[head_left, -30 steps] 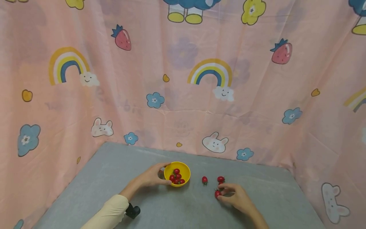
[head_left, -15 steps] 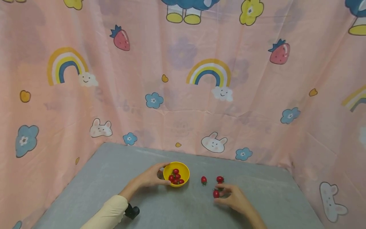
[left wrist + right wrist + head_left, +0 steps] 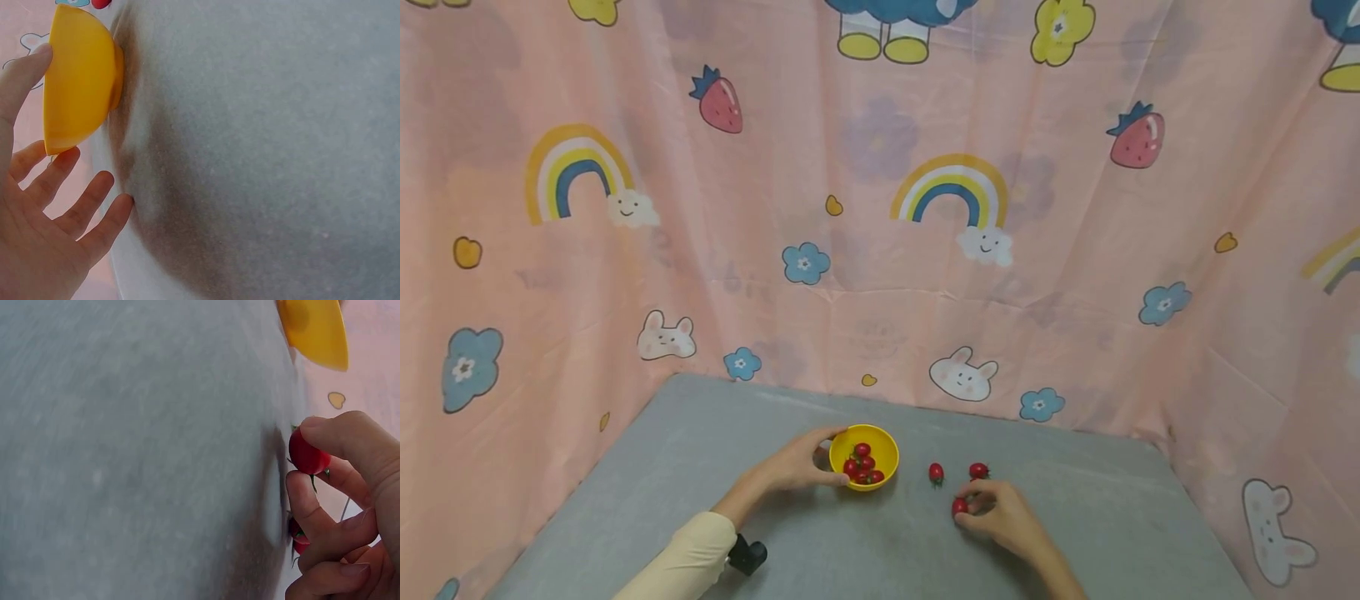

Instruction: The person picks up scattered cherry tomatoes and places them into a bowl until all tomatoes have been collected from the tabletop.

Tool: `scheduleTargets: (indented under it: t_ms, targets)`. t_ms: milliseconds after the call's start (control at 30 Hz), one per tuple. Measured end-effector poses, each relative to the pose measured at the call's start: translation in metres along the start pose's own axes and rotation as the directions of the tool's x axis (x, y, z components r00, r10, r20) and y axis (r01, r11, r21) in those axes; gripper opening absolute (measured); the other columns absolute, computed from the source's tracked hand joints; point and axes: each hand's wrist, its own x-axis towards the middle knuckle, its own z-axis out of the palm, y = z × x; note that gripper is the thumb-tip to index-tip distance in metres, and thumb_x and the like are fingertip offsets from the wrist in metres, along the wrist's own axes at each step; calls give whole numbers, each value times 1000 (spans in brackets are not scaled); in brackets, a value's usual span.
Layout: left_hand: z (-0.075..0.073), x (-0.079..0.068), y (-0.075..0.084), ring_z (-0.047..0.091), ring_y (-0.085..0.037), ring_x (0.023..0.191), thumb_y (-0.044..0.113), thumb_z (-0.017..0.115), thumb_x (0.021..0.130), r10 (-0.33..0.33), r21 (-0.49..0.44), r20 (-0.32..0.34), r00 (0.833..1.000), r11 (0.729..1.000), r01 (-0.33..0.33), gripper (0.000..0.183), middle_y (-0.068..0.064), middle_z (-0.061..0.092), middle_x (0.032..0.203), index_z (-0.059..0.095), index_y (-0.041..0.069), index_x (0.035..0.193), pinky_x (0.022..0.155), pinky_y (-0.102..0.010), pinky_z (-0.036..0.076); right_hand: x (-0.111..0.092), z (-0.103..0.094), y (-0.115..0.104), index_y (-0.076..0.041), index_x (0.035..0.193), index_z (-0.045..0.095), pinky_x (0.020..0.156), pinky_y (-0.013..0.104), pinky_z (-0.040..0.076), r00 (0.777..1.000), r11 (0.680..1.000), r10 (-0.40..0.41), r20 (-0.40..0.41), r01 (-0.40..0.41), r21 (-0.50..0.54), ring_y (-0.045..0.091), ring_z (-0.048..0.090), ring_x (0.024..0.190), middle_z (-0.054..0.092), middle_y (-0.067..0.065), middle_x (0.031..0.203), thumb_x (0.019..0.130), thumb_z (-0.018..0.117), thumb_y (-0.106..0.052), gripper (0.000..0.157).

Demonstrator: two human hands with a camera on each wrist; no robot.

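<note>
My left hand (image 3: 797, 462) holds a yellow bowl (image 3: 886, 446) between thumb and fingers at its left side. In the left wrist view, the thumb lies on the bowl's (image 3: 78, 81) rim and the lower fingers spread away from it. Several red cherry tomatoes (image 3: 862, 463) lie inside the bowl. On the right, my right hand (image 3: 1007, 517) pinches a single cherry tomato (image 3: 306, 453) between thumb and index finger, close to the tabletop. Its green stem end shows in the right wrist view.
A loose cherry tomato (image 3: 936, 474) lies between bowl and right hand. Another tomato (image 3: 978, 471) sits just beyond the right fingers, which partly hide what is behind them. The grey table (image 3: 820, 550) ends at a pink patterned curtain (image 3: 865, 333).
My right fingers, looser around the cherry tomato half a second ago, have closed on it. Hand and tomato have shifted slightly left. The left hand and bowl stay in place.
</note>
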Motion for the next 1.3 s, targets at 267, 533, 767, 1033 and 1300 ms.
scheduleTargets:
  t_ms: [267, 533, 767, 1033, 1300]
  targets:
    - [0, -1, 0, 57, -31, 115, 35, 83, 86, -11, -1, -5, 1000, 1000, 11, 82, -14, 50, 146, 44, 8, 153, 98, -53, 49, 2, 5, -6, -11, 99, 76, 69, 41, 54, 1000, 999, 20, 1, -20, 32, 19, 61, 79, 67, -1, 88, 79, 87, -14, 23]
    - [-1, -2, 0, 58, -31, 115, 34, 83, 86, -11, -8, -5, 1000, 1000, 11, 82, -14, 50, 146, 44, 8, 153, 98, -53, 49, 6, 7, -10, -11, 102, 77, 70, 41, 54, 1000, 997, 0, 21, -1, 76, 19, 62, 81, 68, -1, 92, 80, 88, -18, 25]
    - [-1, -2, 0, 58, -31, 115, 35, 84, 86, -11, -12, -5, 1000, 1000, 11, 82, -14, 50, 147, 44, 8, 152, 98, -54, 49, 9, 9, -22, -14, 101, 77, 70, 37, 51, 1000, 997, -7, -14, 8, 73, 20, 59, 81, 66, -1, 87, 80, 89, -22, 26]
    - [0, -1, -1, 58, -30, 114, 36, 83, 86, -6, 11, -6, 1000, 1000, 6, 82, -14, 51, 146, 44, 9, 152, 98, -52, 50, 16, 15, -34, -11, 105, 77, 78, 41, 56, 998, 991, -66, -5, 66, 115, 22, 60, 87, 69, -1, 92, 83, 87, -23, 27]
    - [1, 0, -2, 57, -31, 117, 37, 83, 87, -14, 15, -4, 1000, 1000, 14, 82, -12, 49, 148, 43, 10, 153, 99, -52, 49, 26, 27, -46, -12, 106, 77, 85, 46, 52, 996, 980, -85, -40, 90, 177, 22, 61, 89, 69, -2, 89, 84, 85, -25, 27]
